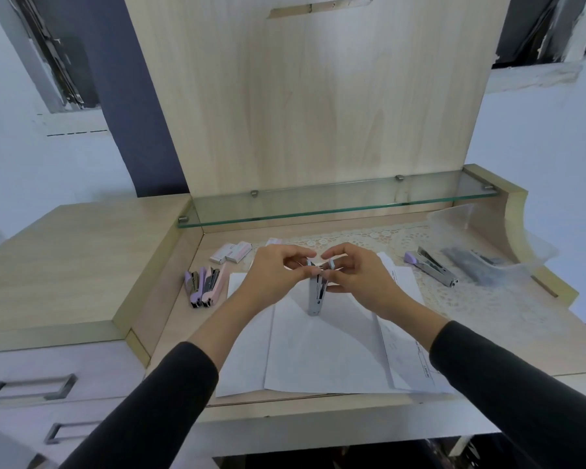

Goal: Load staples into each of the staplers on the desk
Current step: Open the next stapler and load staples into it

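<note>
An opened stapler (316,296) stands on its nose on the white paper sheets (322,353), metal tray facing me, its top spread apart between my hands. My left hand (275,276) pinches the stapler's upper left part. My right hand (356,275) grips the upper right part, fingertips close to the left hand's. Whether a staple strip is between the fingers is hidden. Two shut staplers, purple (194,288) and pink (213,286), lie side by side at the left. Another purple stapler (432,264) lies open at the right. Small staple boxes (231,252) sit behind.
A clear plastic bag (487,252) holding dark items lies at the far right on a lace mat (403,238). A glass shelf (335,204) runs across the back above the desk. A raised wooden cabinet top (68,265) with drawers borders the left.
</note>
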Demonstrator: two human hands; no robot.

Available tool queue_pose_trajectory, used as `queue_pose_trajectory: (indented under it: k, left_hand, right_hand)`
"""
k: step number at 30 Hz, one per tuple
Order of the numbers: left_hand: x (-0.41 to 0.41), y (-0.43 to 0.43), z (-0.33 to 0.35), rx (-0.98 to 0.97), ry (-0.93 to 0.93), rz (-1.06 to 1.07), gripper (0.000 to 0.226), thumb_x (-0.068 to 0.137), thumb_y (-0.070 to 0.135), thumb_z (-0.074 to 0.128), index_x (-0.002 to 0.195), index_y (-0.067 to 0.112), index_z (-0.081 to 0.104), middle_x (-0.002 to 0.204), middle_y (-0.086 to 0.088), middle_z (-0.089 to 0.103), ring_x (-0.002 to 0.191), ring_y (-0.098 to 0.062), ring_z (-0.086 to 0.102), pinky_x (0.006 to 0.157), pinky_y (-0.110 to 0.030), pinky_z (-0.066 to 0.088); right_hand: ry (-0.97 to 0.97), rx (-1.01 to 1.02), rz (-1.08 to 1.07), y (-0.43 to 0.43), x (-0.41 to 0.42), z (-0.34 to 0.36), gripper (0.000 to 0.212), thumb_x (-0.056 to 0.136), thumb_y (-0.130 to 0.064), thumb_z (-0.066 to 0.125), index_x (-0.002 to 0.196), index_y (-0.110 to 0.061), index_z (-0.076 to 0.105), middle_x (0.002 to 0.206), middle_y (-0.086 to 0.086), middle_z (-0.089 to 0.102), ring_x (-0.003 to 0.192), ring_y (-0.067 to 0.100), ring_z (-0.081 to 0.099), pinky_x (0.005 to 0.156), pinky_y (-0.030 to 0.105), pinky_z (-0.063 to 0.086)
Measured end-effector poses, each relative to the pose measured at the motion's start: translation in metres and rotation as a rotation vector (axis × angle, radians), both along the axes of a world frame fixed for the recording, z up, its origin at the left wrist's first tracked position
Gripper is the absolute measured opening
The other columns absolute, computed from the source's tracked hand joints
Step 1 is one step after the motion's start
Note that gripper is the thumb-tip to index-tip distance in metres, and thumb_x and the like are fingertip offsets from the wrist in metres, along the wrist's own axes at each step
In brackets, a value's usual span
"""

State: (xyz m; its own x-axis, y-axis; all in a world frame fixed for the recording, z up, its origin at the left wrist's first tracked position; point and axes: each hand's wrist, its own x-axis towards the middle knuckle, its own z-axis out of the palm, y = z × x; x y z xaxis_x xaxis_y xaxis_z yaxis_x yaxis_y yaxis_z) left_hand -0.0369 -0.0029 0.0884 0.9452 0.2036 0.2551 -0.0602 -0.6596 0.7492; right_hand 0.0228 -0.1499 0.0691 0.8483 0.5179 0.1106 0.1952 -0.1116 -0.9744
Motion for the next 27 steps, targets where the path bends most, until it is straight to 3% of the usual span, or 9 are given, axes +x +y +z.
queue_pose_trajectory:
  k: [3,7,11,16,23,27]
  left_hand:
    - [0.001,-0.004,-0.005,-0.02,-0.036,-0.012,0.017,0.076,0.017,0.072,0.092,0.014,0.069,0.087,0.0,0.067,0.077,-0.008,0.062,0.068,-0.003,0.044]
    - [-0.001,-0.006,-0.011,-0.084,-0.033,-0.009,0.031,0.072,0.017,0.075,0.102,0.014,0.066,0.091,0.001,0.066,0.082,-0.01,0.063,0.074,-0.01,0.048]
    - [0.0,-0.006,-0.013,-0.093,-0.029,0.013,0.023,0.071,0.017,0.076,0.093,0.013,0.069,0.089,0.002,0.067,0.079,-0.009,0.063,0.071,-0.011,0.048]
    - [0.001,-0.008,-0.017,-0.126,-0.015,-0.012,0.016,0.075,0.014,0.072,0.089,0.01,0.065,0.086,-0.003,0.066,0.082,-0.016,0.064,0.074,-0.015,0.049]
    - [0.0,-0.007,-0.02,-0.138,0.002,-0.019,0.013,0.078,0.012,0.07,0.086,0.012,0.06,0.08,0.002,0.062,0.079,-0.013,0.062,0.075,-0.018,0.05]
    - [-0.004,-0.003,-0.019,-0.221,0.024,-0.023,0.01,0.081,0.008,0.065,0.084,0.012,0.057,0.084,-0.005,0.065,0.081,-0.016,0.065,0.077,-0.021,0.052]
  right_hand:
    - [-0.072,-0.02,-0.018,-0.002,-0.002,0.0,0.015,0.079,-0.001,0.064,0.085,-0.013,0.06,0.086,0.022,0.067,0.076,0.027,0.067,0.066,0.028,0.059]
    - [-0.169,-0.059,-0.057,-0.001,-0.002,-0.003,0.015,0.078,0.002,0.065,0.073,-0.012,0.06,0.083,0.027,0.066,0.073,0.032,0.067,0.065,0.027,0.059]
    - [-0.223,-0.132,-0.048,0.0,-0.002,-0.005,0.009,0.078,-0.004,0.067,0.086,-0.005,0.065,0.085,0.022,0.067,0.075,0.029,0.068,0.073,0.033,0.058]
    - [-0.352,-0.218,-0.02,-0.001,-0.001,-0.004,0.006,0.079,-0.008,0.067,0.083,-0.003,0.065,0.079,0.021,0.067,0.072,0.029,0.068,0.074,0.042,0.056]
    - [-0.382,-0.211,-0.008,-0.001,-0.002,-0.003,0.008,0.078,-0.008,0.068,0.082,-0.002,0.066,0.078,0.018,0.067,0.071,0.027,0.068,0.067,0.025,0.057]
    - [-0.29,-0.177,0.002,-0.005,0.001,-0.003,0.002,0.079,-0.001,0.064,0.081,-0.002,0.065,0.079,0.02,0.065,0.067,0.025,0.066,0.066,0.019,0.057]
